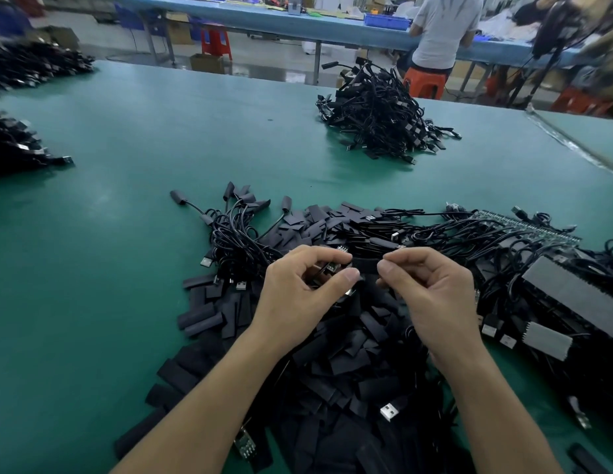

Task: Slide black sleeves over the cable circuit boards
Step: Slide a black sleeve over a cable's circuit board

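sleeve pinched at its 3 o'clock end by right hand; left hand, at 9 o'clock, pinches the circuit board.

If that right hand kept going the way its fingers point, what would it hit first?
Its fingers point left, so the right hand, pinching the flat black sleeve, would probably meet the left hand gripping the small green circuit board; depth is unclear.

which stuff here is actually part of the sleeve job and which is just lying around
Part of the job:
left hand holding a circuit board
right hand pinching a black sleeve
loose sleeves
nearby cables

Just lying about:
far cable heap
red stool
blue bin
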{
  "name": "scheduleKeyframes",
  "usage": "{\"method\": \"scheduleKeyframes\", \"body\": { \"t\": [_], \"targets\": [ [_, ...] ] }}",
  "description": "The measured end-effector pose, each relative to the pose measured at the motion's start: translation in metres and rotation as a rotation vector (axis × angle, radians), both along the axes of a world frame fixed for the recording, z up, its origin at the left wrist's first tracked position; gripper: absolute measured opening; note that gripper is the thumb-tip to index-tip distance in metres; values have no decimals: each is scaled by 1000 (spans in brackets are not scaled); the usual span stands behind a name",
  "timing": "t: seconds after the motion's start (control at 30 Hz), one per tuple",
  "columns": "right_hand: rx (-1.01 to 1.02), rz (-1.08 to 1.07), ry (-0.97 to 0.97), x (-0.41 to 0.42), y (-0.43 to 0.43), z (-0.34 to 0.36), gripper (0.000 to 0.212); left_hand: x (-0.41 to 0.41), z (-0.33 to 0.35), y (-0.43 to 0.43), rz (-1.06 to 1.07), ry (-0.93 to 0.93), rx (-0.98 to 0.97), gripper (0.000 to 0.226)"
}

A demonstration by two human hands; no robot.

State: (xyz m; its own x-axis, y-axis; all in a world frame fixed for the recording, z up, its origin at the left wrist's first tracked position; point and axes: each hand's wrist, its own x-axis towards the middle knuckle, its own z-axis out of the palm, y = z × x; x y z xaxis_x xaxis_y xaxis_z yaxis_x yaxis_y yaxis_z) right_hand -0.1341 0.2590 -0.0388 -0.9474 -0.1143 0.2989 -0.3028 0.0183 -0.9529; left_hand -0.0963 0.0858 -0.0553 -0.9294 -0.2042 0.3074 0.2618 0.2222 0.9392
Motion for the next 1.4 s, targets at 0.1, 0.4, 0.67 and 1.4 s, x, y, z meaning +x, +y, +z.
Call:
{"method": "scheduleKeyframes", "body": {
  "t": [0.1, 0.4, 0.67, 1.4],
  "targets": [
    [37, 45, 14, 1, 0, 0, 17, -1, -1, 0, 9, -11, -5, 9],
    [458, 48, 368, 7, -7, -4, 33, -3, -2, -1, -7, -12, -61, 17],
    [399, 5, 393, 4, -8, -5, 32, -2, 0, -1, -16, -2, -67, 15],
    [303, -26, 99, -3, 2, -9, 24, -5, -4, -3, -61, -34, 74, 20]
  ]
}}
